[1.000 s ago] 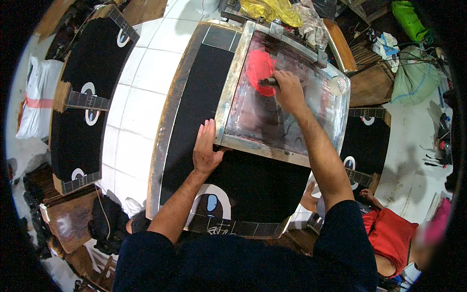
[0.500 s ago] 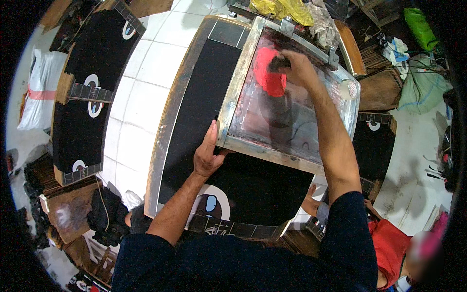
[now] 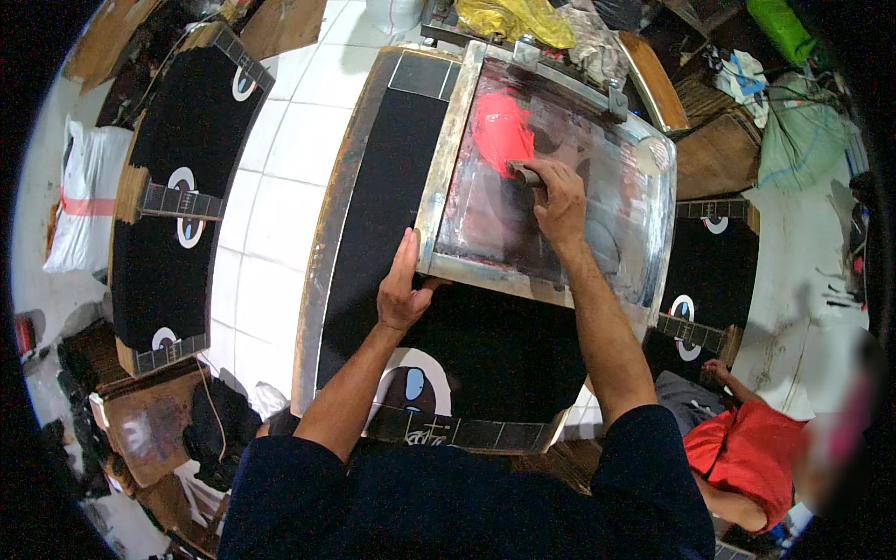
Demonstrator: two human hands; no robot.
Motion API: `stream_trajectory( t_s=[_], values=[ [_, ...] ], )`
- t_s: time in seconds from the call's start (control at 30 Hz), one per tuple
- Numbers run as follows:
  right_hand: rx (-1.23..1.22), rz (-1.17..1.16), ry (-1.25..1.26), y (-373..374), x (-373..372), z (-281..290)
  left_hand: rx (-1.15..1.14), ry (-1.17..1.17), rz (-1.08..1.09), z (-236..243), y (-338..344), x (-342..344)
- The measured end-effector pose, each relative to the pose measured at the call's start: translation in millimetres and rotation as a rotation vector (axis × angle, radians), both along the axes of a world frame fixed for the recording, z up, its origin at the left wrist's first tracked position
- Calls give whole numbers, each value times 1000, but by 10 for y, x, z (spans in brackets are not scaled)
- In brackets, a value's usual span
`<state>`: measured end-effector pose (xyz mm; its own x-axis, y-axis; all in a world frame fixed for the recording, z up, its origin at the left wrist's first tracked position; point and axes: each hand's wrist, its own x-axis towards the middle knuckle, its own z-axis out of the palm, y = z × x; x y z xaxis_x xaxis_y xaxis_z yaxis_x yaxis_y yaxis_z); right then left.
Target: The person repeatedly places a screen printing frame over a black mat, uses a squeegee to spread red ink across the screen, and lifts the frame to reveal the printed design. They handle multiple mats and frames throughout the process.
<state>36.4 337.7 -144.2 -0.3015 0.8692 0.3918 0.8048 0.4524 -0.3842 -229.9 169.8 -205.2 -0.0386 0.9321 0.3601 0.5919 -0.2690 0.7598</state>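
A screen printing frame (image 3: 450, 149) with a smeared, translucent mesh lies over black fabric (image 3: 375, 187) on a board. Bright red ink (image 3: 502, 131) sits in a thick patch on the mesh's upper left. My right hand (image 3: 560, 201) is closed around a small dark squeegee (image 3: 527, 175), its edge at the lower end of the ink. My left hand (image 3: 403, 289) grips the frame's near left corner, fingers along the side and thumb by the near rail. Below it, a printed eye design (image 3: 413, 387) shows on the fabric.
More boards with black printed fabric stand left (image 3: 168, 121) and right (image 3: 709, 271). A person in a red shirt (image 3: 747, 457) is at lower right. White floor tiles (image 3: 271, 243) run between the boards. Yellow cloth (image 3: 518, 21) lies beyond the frame, beside metal hinges (image 3: 527, 51).
My right hand has drawn the squeegee down toward me, off the upper ink patch. My left hand stays at the frame corner. The person in red has shifted, and their hand has left the board's side.
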Motion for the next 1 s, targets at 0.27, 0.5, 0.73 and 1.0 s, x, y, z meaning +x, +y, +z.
stream_trajectory(
  t_s=[0.27,0.5,0.73,1.0],
  values=[
    [286,-293,194,-1178,-326,441,163,-172,-26,471,-5,72],
    [572,-323,293,-575,-417,1834,41,-562,-30,1951,607,55],
    [416,-606,148,115,-364,2974,-141,-410,273,354,251,-1856],
    [363,-597,101,559,-220,3379,-878,-247,549,-2132,-3085,-2797]
  ],
)
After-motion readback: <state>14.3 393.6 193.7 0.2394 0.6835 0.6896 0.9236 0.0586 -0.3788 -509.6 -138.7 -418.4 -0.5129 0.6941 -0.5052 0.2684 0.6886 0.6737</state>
